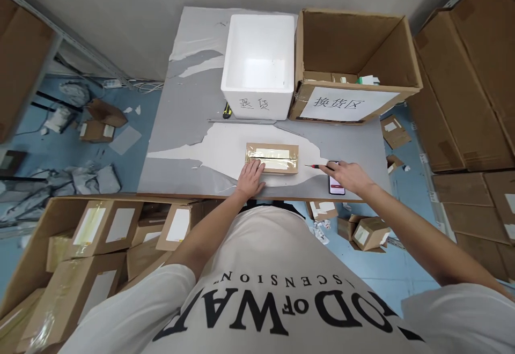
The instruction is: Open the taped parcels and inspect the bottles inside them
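A small cardboard box (pixel 277 154) sealed with shiny tape lies on the table in front of me, with white labels on its top. My left hand (pixel 251 177) grips its near left corner, fingers over the top and thumb by the near side. To the right of the box, my right hand (pixel 349 176) is closed around a thin screwdriver-like tool (pixel 315 167) with a red and black handle. Its slim metal tip points left at the box, a short gap away. Beneath my right hand lies a phone (pixel 336 186) with a lit screen, partly covered.
A white foam box (pixel 258 104) and a large carton (pixel 350 104), both with handwritten marks, stand at the table's back. A yellow and black cutter (pixel 227 110) lies beside the foam box. A big carton of parcels (pixel 98 236) stands at left; loose boxes (pixel 370 233) lie on the floor.
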Motion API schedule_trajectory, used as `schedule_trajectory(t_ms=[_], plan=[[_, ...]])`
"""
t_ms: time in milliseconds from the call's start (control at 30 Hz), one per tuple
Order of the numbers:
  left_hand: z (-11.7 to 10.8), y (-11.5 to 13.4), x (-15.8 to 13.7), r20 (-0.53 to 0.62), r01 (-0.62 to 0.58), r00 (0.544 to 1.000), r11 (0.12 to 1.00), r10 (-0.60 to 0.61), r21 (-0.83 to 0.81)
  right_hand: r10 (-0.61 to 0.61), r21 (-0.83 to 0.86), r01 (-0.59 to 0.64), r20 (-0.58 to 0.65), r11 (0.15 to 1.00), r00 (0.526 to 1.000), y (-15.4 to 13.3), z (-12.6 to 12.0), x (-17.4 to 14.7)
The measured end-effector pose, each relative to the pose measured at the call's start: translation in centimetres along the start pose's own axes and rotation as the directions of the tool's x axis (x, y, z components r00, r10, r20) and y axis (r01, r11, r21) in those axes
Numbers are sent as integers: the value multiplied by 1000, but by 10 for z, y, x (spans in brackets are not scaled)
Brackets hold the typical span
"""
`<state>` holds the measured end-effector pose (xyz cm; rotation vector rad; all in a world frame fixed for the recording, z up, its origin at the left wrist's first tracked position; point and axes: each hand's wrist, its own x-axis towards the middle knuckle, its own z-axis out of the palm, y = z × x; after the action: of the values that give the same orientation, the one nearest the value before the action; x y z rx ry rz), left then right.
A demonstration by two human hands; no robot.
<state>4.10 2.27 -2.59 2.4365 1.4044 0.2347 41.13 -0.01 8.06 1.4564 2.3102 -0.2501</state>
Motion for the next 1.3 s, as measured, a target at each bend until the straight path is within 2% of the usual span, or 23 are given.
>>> schedule_trajectory(t_ms=[67,133,167,233,300,367,400,467,633,767,967,1167,1300], plan=[[-5,2,1,-9,-5,1000,1000,5,10,28,89,-30,17,996,999,7,14,-9],[-11,4,3,-7,-14,1000,1000,14,26,121,279,-98,-66,955,990,8,31,-15],[-14,6,4,-2,-14,1000,999,14,38,192,407,-123,-133,905,972,6,40,-15],[-21,7,8,13,-8,1000,997,7,72,345,676,-114,-217,728,913,-6,57,-8],[-28,7,17,32,-11,999,994,8,105,463,879,-69,-181,472,868,-25,71,5],[-35,5,28,41,-19,999,991,13,130,527,975,-43,-81,220,846,-46,81,18],[-38,5,34,42,-17,999,990,11,141,543,991,-39,-35,124,839,-55,85,24],[-42,3,46,48,1,999,986,-10,166,553,999,-29,17,13,833,-70,89,31],[-44,2,62,152,39,986,983,-67,178,550,996,9,41,-89,834,-84,92,36],[-41,2,62,156,68,984,988,-89,136,539,991,38,38,-129,841,-83,92,34],[-40,0,63,107,42,993,996,-51,79,522,996,49,-3,-74,853,-78,90,31],[-41,-1,64,92,42,995,997,-49,72,512,991,35,37,-131,858,-81,91,28],[-40,-3,65,99,37,994,997,-43,68,481,998,31,3,-63,877,-76,94,26]])
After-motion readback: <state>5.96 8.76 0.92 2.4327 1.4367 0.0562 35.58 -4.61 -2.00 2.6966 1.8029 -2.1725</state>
